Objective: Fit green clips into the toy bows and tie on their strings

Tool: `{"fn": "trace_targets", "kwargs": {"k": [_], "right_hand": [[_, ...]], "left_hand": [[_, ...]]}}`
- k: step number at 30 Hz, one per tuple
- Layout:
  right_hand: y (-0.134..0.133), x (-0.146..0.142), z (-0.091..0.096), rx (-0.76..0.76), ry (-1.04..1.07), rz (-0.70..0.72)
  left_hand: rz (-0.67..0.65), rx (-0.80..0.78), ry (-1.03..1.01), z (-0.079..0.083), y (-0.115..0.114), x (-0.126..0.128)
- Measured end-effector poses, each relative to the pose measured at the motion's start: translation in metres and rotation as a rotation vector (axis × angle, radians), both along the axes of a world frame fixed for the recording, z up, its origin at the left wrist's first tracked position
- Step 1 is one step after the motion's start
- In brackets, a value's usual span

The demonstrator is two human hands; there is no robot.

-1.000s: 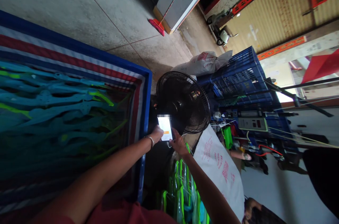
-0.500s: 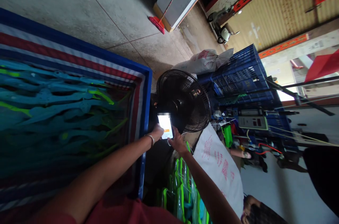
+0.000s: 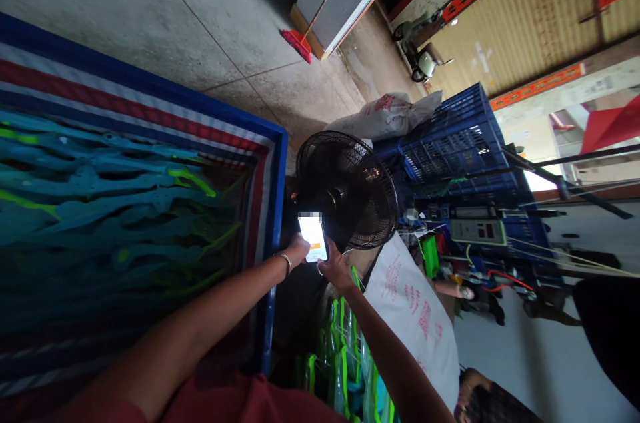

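A smartphone (image 3: pixel 312 234) with a brightly lit white screen and an orange bar is held upright between both my hands. My left hand (image 3: pixel 297 250), with a bracelet at the wrist, is closed around its left edge. Around the lower right edge, my right hand (image 3: pixel 335 267) grips the same phone; some fingers are hidden behind it. Just beyond the phone stands a black fan (image 3: pixel 357 190). Below my right forearm are clear bags with bright green edging (image 3: pixel 343 360).
To the left, a large blue crate (image 3: pixel 277 210) with a striped lining holds teal and green pieces. A white printed sack (image 3: pixel 415 303) lies at right. Behind are stacked blue crates (image 3: pixel 450 136), another sack (image 3: pixel 385 113) and a red broom (image 3: pixel 297 44). Part of another person (image 3: pixel 480 390) shows at lower right.
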State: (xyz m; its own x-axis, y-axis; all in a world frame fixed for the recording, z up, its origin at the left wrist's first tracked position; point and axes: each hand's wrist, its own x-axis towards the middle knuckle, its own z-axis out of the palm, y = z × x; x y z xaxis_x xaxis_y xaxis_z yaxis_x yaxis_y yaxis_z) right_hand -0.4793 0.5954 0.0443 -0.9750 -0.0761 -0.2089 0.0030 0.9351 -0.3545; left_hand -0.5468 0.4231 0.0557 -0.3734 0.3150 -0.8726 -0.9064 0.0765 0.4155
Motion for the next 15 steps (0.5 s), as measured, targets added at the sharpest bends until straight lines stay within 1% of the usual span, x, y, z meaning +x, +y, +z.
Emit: {"fn": "trace_targets", "kwargs": {"k": [7,15], "right_hand": [[-0.004,0.000,0.007,0.031,-0.062,-0.046],[-0.008,-0.010,0.015,0.034,-0.070,-0.082]], "left_hand": [[-0.011,-0.001,0.011,0.001,-0.001,0.001],[-0.016,0.008,0.017,0.003,-0.002,0.000]]}}
